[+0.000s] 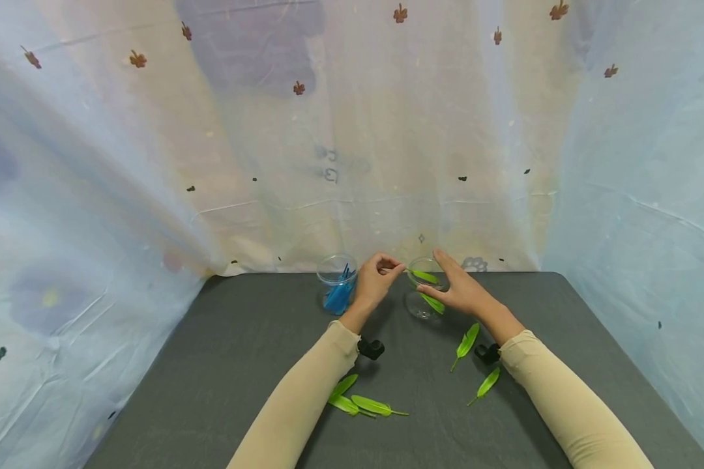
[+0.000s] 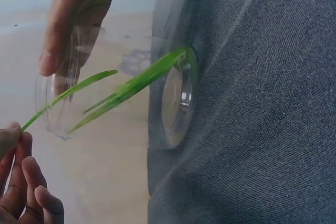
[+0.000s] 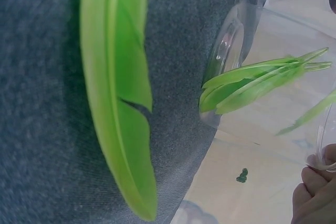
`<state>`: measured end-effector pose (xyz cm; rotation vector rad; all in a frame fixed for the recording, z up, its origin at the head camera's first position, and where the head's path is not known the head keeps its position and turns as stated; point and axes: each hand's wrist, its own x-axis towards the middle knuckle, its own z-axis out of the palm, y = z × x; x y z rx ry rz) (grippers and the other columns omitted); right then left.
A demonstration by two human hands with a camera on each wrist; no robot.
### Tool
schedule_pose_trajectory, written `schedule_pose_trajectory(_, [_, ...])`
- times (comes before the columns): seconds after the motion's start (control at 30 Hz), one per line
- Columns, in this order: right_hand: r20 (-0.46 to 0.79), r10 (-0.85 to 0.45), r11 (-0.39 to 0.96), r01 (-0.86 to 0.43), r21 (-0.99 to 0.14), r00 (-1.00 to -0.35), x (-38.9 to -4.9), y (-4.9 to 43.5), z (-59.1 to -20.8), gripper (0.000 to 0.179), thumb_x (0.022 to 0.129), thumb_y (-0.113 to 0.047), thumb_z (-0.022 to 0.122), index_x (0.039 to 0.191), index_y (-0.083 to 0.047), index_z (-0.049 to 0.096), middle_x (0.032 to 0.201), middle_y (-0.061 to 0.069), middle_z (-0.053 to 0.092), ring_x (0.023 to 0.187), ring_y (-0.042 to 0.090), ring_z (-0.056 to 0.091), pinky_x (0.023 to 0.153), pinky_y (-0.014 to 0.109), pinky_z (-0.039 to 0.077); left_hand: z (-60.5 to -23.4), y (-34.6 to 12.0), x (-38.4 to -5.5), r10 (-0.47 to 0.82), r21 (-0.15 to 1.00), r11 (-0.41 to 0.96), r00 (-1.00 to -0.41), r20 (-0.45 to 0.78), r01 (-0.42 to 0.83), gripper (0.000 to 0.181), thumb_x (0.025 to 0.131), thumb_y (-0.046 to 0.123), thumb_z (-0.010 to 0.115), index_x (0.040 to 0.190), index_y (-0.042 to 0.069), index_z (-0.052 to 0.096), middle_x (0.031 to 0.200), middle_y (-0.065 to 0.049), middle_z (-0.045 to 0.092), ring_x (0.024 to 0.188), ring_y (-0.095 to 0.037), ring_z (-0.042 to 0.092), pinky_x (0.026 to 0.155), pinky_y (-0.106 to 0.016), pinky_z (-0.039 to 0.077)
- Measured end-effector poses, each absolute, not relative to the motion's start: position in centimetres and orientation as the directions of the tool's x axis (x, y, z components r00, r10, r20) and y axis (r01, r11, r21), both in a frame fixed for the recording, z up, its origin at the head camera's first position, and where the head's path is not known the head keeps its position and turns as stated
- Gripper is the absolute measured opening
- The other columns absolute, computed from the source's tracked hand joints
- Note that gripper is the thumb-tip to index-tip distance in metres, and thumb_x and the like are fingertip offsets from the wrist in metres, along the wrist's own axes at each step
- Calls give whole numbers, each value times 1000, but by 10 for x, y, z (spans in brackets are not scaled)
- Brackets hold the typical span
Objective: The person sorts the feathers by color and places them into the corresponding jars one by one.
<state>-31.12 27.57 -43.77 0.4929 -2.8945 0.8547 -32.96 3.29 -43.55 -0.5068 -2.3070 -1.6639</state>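
Observation:
My left hand (image 1: 375, 283) pinches a green feather (image 2: 79, 86) by its quill, its vane reaching through the mouth of a clear plastic cup (image 1: 412, 306). Around the rim of that cup, my right hand (image 1: 460, 291) holds it with thumb and fingers spread to either side. Inside stand at least two green feathers (image 3: 257, 80), vanes down and quills slanting up toward the mouth. To the left of my left hand is a second clear cup (image 1: 327, 270) with a bundle of blue strips or feathers (image 1: 339, 296).
On the dark cloth-covered table (image 1: 240, 345), two loose green feathers (image 1: 467, 340) lie near my right wrist. Several more green feathers (image 1: 372, 405) lie beside my left forearm. A pale patterned curtain (image 1: 387, 130) hangs right behind the table's far edge.

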Motion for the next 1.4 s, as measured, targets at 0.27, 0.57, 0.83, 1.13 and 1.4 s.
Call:
schedule_pose_trajectory(0.27, [170,-282,799,-329,-504,-944,-312,276,-438,115,97,-71,66,174,-8,8,180,19,7,164,46,12,123,75,24,-439,41,-335,131,846,313,-902,411,431,15,99,25,81,106,12,78,103,-6,80,94,-20,77,82,-35,64])
schedule_pose_trajectory(0.57, [173,-286,797,-334,-503,-942,-313,276,-439,115,97,-73,65,174,-9,8,180,18,6,164,45,12,123,74,24,-442,47,-335,154,836,326,-898,413,441,14,101,24,80,108,12,81,107,-6,80,99,-23,76,89,-40,63])
schedule_pose_trajectory(0.83, [164,-286,800,-329,-501,-944,-314,277,-440,116,96,-74,65,174,-10,8,180,16,5,164,45,11,123,75,24,-444,47,-335,174,841,337,-906,387,424,20,102,32,76,112,16,85,112,-2,79,102,-20,74,84,-38,63])
schedule_pose_trajectory(1.13, [170,-287,797,-333,-503,-943,-311,275,-437,114,98,-71,66,174,-9,9,180,18,6,164,46,13,122,75,25,-441,37,-331,233,783,414,-886,401,463,17,105,30,73,113,17,81,108,-3,78,83,-13,68,72,-29,57])
schedule_pose_trajectory(1.4, [167,-284,797,-329,-506,-944,-310,274,-436,114,97,-71,66,174,-9,8,180,17,5,164,45,12,124,74,24,-435,13,-318,328,745,466,-875,355,477,17,106,32,72,114,18,80,107,1,76,85,-11,67,75,-31,58])
